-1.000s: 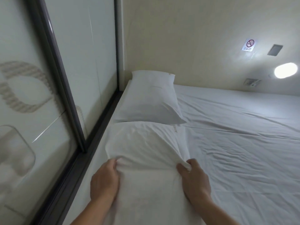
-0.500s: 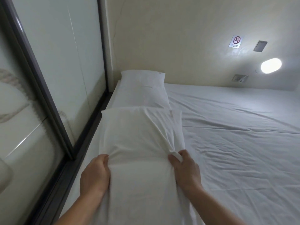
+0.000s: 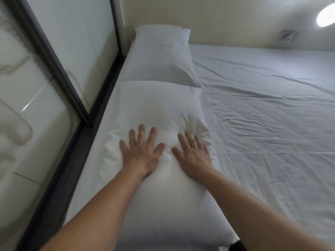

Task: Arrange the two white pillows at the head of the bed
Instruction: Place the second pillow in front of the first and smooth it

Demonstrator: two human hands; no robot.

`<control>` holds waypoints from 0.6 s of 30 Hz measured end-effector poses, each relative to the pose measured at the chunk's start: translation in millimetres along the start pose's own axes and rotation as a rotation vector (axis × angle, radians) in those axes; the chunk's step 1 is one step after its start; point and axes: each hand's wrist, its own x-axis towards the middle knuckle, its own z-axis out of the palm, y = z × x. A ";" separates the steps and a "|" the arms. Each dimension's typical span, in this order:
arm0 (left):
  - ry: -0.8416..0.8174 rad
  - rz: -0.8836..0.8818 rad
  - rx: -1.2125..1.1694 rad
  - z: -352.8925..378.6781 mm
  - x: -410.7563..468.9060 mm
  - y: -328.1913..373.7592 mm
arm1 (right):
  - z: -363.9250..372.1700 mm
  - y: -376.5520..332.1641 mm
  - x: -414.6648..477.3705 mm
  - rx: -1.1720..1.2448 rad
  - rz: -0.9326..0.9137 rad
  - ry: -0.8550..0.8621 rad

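Two white pillows lie end to end along the left edge of the bed. The far pillow (image 3: 162,55) rests against the back wall in the corner. The near pillow (image 3: 157,109) lies just in front of it, its far end touching the far pillow. My left hand (image 3: 140,153) lies flat on the near pillow with fingers spread. My right hand (image 3: 193,153) lies flat beside it, palm down, pressing into the fabric, which wrinkles around its fingers. Neither hand grips anything.
A white sheet (image 3: 262,115) covers the bed to the right, lightly creased. A dark-framed glass panel (image 3: 59,73) runs close along the left side. The back wall carries a round lamp (image 3: 325,15) and a socket (image 3: 286,35).
Both hands let go of the near pillow's edges and now lie flat and open on top of it. The view has tilted down and moved closer.
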 end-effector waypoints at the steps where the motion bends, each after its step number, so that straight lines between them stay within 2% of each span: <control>1: -0.032 -0.010 0.019 11.2 -10.3 -6.1 | 3.3 5.6 -4.3 -0.022 0.015 -0.021; 3: -0.045 -0.061 0.008 21.0 -23.8 -22.4 | -1.0 13.3 -8.3 -0.095 0.068 -0.005; 5: 0.028 -0.135 -0.032 11.7 -17.9 -33.2 | -15.2 10.3 1.9 -0.138 0.110 0.151; 8: 0.210 -0.102 -0.087 -7.2 8.9 -27.3 | -28.8 -22.0 37.8 -0.059 -0.083 0.392; 10: 0.163 -0.128 -0.144 -6.6 21.7 -28.2 | -22.2 -22.3 59.5 0.001 -0.108 0.300; 11: 0.058 -0.204 -0.184 2.4 21.4 -41.0 | -15.1 -4.9 61.8 0.058 0.017 0.175; 13: -0.155 -0.368 -0.245 21.6 0.9 -80.9 | -1.4 49.8 47.2 0.173 0.434 -0.048; 14: -0.176 -0.427 -0.255 22.0 -9.8 -98.3 | -2.3 70.4 37.5 0.198 0.612 -0.091; 15: -0.143 -0.470 -0.233 17.2 -14.6 -108.3 | -6.3 82.9 33.8 0.178 0.702 -0.081; 16: -0.058 -0.501 -0.201 9.0 -13.0 -109.8 | -13.2 85.8 36.6 0.164 0.701 -0.020; 17: 0.051 -0.526 -0.182 1.0 -4.2 -106.6 | -21.6 81.0 46.8 0.178 0.629 0.071; 18: 0.091 -0.527 -0.227 -9.4 5.8 -99.3 | -32.3 69.6 59.4 0.241 0.543 0.105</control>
